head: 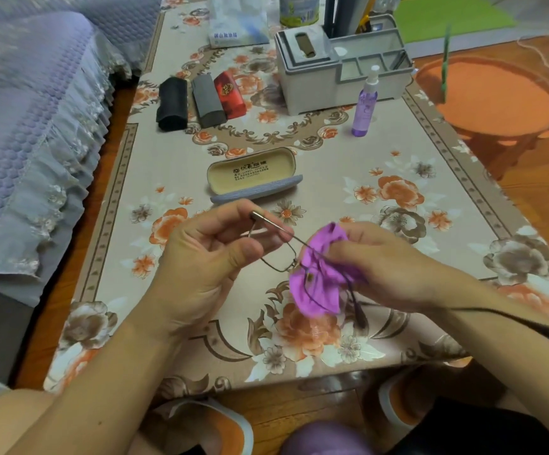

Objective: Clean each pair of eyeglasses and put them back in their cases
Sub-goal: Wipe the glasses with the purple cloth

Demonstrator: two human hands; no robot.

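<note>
Left hand (214,254) pinches eyeglasses (279,257) at hinge; right hand (381,264) rubs purple cloth (319,277) over far lens — open case (253,178) just beyond, long axis crosswise, left hand nearer.

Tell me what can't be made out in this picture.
- Head view: the right lens of the eyeglasses is hidden by the purple cloth in the right hand.
- Three closed cases: contents unseen.
- Open case: lid print too small to read.
- Spray bottle: label blurred.
</note>
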